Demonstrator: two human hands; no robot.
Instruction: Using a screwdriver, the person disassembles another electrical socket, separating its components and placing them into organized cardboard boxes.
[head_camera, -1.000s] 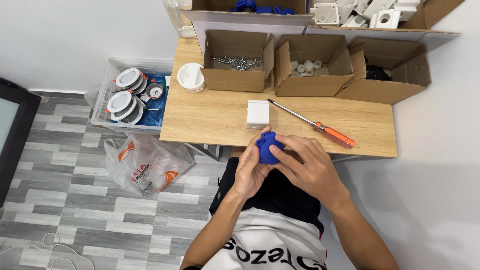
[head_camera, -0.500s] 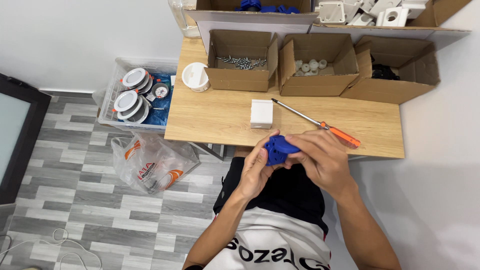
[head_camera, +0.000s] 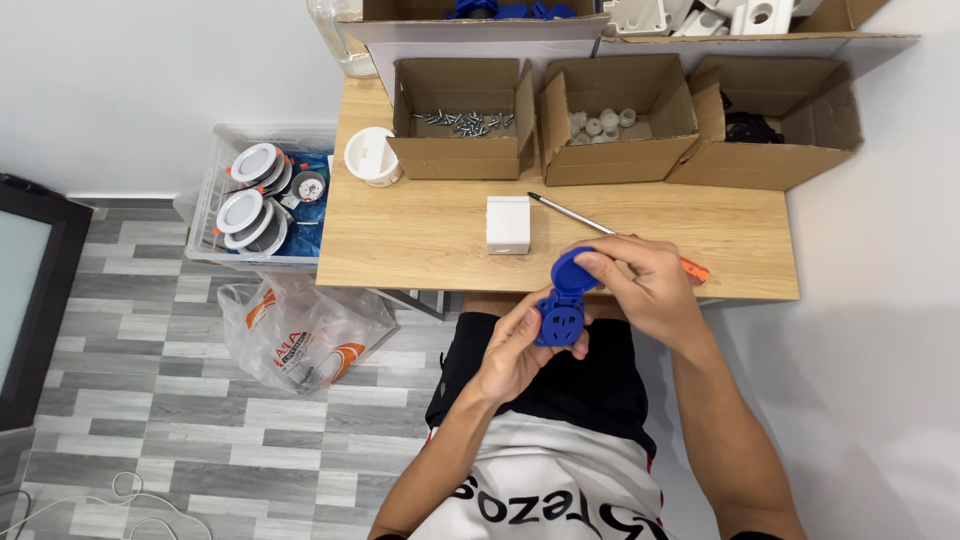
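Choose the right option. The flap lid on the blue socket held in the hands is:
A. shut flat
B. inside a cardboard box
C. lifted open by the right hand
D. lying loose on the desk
C: the right hand has its fingers on the round lid and holds it raised, while the left hand grips the blue socket with its holed face showing.
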